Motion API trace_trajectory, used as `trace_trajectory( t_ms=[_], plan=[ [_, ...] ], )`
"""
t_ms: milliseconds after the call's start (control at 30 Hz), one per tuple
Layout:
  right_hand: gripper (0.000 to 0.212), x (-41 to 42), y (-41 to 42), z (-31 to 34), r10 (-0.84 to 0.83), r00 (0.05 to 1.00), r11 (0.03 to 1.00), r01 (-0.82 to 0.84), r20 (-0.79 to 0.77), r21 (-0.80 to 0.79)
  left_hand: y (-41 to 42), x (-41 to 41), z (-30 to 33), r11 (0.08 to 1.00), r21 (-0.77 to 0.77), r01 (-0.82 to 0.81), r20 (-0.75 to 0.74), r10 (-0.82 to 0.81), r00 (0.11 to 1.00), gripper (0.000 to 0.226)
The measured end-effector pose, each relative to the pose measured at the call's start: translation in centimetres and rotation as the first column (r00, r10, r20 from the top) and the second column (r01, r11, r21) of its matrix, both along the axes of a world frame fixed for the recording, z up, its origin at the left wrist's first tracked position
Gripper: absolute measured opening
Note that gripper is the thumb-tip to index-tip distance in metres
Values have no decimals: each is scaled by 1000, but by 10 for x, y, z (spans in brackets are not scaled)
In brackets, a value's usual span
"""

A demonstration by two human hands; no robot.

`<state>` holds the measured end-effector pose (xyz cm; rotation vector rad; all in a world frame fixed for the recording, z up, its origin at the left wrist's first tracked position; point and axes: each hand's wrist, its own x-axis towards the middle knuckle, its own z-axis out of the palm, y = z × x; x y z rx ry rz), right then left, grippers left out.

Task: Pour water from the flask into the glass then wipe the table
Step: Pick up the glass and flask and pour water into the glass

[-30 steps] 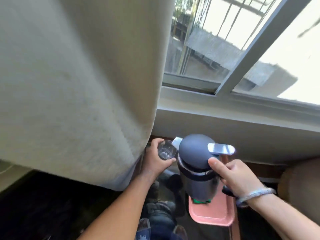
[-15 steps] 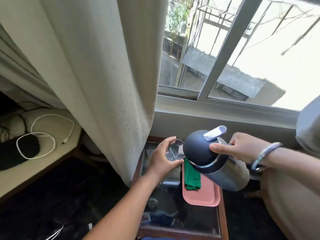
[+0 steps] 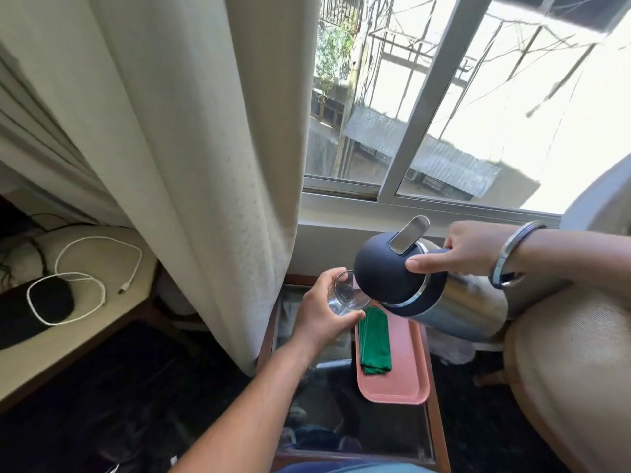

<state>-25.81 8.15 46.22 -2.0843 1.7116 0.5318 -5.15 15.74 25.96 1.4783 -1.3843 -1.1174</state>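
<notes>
No readable text, label, brand or number on anything in view.

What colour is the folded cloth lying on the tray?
Green: the folded cloth lies on a pink plastic tray, clearest in the head view.

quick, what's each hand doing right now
Left hand: closed around the small clear glass.
Right hand: closed on the tilted dark-topped steel flask.
</notes>
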Motion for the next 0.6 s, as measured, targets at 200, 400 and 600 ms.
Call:
trace_trajectory(
  t_ms=[200,400,600],
  plan=[
    [84,10,-11,27,56,995,998,-53,-85,36,-2,-1,-3,1000,-29,-6,10,7,1000,79],
    [82,22,-17,52,96,979,995,-90,-180,42,-6,-5,0,999,-49,-14,-16,13,1000,83],
    [76,34,-17,62,121,972,993,-115,-203,41,-9,-13,8,998,-68,-9,-23,7,1000,78]
  ],
)
